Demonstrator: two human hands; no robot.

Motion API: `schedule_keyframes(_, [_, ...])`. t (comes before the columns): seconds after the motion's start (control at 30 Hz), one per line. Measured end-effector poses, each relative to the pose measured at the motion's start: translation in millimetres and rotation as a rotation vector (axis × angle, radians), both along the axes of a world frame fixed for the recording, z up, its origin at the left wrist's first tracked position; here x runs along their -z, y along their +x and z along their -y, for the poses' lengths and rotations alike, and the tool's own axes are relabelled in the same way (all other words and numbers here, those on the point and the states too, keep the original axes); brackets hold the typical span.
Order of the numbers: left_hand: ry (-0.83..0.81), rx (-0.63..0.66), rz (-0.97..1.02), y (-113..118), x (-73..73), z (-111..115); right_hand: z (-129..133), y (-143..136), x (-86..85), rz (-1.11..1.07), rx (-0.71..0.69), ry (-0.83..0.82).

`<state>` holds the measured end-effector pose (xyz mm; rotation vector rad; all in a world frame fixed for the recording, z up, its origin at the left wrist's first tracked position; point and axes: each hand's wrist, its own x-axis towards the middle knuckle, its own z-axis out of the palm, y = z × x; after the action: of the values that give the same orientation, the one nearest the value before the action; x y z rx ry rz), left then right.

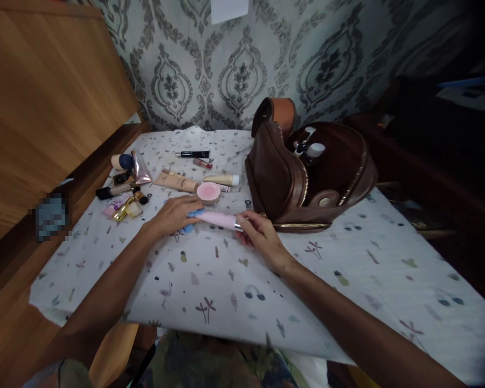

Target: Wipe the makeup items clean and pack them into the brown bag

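A brown bag (277,175) crowds the back-right corner of the desk (234,269), cosmetics (121,189) its left edge; left hand (177,215) and right hand (262,234) grip a pink tube (218,219) beside a round jar (208,193).

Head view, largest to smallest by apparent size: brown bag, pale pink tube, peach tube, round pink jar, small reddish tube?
1. Brown bag
2. Pale pink tube, peach tube: unsure; the first is nearer the camera and partly covered by the right hand
3. Round pink jar
4. Small reddish tube
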<state>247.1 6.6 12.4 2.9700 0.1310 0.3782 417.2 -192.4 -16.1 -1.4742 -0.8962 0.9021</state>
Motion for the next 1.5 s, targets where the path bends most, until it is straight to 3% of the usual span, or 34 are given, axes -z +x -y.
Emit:
schedule_keyframes(0.1, [-0.011,-0.004,0.005,-1,-3.5,0,1,3,0.6,0.121,-0.026,0.038])
schedule_keyframes(0.27, [-0.146,-0.011,-0.016,-5,-9.5,-2,6,8,-2.2,0.565,-0.018,0.162])
schedule_keyframes(0.43, [-0.269,-0.055,-0.061,-6,-11.3,-5,8,11,-4.6,0.614,-0.003,0.151])
schedule_keyframes(0.57, [-0.270,-0.036,-0.046,-5,-12.4,-4,9,10,-8.9,0.596,0.007,0.129])
schedule_keyframes(0.67, [-0.170,0.003,-0.010,-5,-11.8,0,9,8,-12.2,0.542,0.011,0.073])
schedule_keyframes(0.93, [0.322,0.011,0.110,-6,-8.4,5,4,10,-4.4,0.290,-0.024,-0.033])
schedule_keyframes(1.17, [0.429,-0.038,0.186,-6,-7.6,10,0,11,-2.5,-0.043,-0.017,-0.020])
schedule_keyframes(1.33, [0.247,-0.322,0.386,-1,-0.3,15,-1,5,-2.9,-0.259,0.026,0.029])
schedule_keyframes(1.5, [-0.218,-0.550,0.527,4,-10.8,19,0,-1,-2.8,-0.395,0.054,0.091])
